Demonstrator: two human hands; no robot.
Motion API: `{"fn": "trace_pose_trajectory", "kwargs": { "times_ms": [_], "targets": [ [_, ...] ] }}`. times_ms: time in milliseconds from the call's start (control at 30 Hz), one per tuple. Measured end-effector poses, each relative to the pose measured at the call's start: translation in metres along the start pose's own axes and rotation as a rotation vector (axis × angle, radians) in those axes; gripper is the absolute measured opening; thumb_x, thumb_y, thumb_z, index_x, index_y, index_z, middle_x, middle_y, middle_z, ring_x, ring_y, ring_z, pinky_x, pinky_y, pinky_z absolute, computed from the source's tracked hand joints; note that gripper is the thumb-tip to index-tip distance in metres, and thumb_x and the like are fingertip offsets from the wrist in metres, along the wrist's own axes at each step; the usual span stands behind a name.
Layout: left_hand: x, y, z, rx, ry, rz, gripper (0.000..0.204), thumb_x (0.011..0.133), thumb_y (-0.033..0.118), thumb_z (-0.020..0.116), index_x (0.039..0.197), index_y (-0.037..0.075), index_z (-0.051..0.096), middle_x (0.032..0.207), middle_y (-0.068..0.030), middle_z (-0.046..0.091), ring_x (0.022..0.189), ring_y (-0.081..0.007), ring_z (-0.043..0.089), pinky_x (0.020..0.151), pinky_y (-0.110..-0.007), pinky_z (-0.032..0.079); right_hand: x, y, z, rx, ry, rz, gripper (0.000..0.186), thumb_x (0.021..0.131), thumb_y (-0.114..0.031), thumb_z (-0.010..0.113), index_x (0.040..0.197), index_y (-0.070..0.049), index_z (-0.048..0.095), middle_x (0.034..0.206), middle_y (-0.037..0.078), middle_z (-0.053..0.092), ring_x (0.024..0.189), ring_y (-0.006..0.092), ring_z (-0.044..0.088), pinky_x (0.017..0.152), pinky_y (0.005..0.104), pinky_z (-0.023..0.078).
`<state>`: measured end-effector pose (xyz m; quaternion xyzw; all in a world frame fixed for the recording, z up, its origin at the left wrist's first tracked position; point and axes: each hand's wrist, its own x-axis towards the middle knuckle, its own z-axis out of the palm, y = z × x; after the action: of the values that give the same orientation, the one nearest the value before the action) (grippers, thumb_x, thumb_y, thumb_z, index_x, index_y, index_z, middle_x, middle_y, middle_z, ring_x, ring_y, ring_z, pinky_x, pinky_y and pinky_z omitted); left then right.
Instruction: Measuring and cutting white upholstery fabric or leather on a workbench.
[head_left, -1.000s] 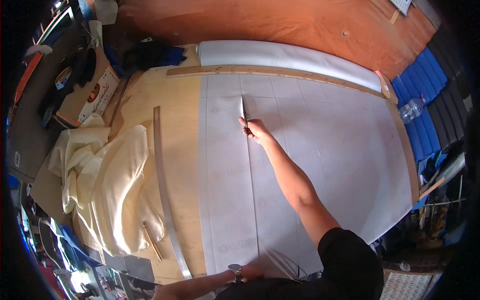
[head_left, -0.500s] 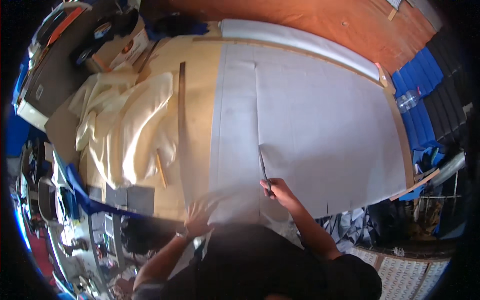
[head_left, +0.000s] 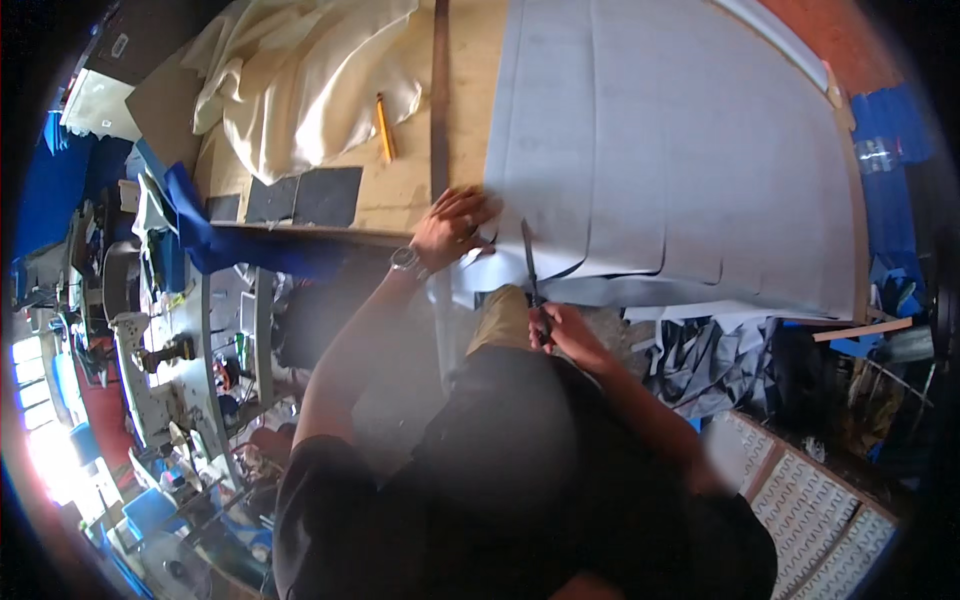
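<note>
A wide grey sheet (head_left: 620,140) lies over the right part of the table, with long lengthwise cut lines and short slits at its near edge. My left hand (head_left: 458,222), wearing a wristwatch, is at the sheet's near-left corner. Its fingers are bent over the margin, with the thumb lower down; the exact hold is partly hidden. My right hand (head_left: 560,332) grips the dark handle of a knife (head_left: 530,255) in front of the table. The blade points away from me, its tip by the sheet's near edge.
A long dark strip (head_left: 440,100) runs down the table left of the sheet. Shiny cream cloth (head_left: 310,90), an orange pencil-like stick (head_left: 385,128) and dark flat pieces (head_left: 328,196) lie further left. Crumpled grey scraps (head_left: 700,360) are heaped below the table at right.
My view has tilted down and turned toward the near edge. The knife has come back from the middle of the sheet to its near edge. My left hand has settled at the sheet's corner.
</note>
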<state>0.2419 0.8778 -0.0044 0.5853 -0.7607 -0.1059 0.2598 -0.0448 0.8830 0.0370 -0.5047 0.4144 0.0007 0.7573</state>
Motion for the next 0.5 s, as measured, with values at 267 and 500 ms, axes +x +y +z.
{"fn": "trace_pose_trajectory", "kwargs": {
  "times_ms": [267,500],
  "targets": [
    [-0.013,0.003,0.013,-0.185,0.233,0.044,0.033,0.067,0.020,0.075,0.097,0.009,0.067,0.101,-0.0071,0.060,0.105,-0.0266,0.052,0.091,-0.041,0.042,0.006,-0.007,0.037,0.139,0.008,0.067,0.032,0.092,-0.036,0.054,0.079,-0.007,0.053,0.064,0.001,0.057,0.056,0.0082,0.055,0.045,0.0200,0.038],
    [-0.014,0.005,0.014,-0.204,0.275,-0.015,0.022,0.069,0.018,0.074,0.089,0.010,0.069,0.092,-0.0037,0.061,0.092,-0.0245,0.055,0.083,-0.037,0.044,0.000,-0.012,0.056,0.183,0.077,0.103,0.026,0.093,-0.028,0.050,0.073,-0.011,0.050,0.063,0.001,0.054,0.052,0.0079,0.049,0.046,0.0203,0.036]
  ]
}}
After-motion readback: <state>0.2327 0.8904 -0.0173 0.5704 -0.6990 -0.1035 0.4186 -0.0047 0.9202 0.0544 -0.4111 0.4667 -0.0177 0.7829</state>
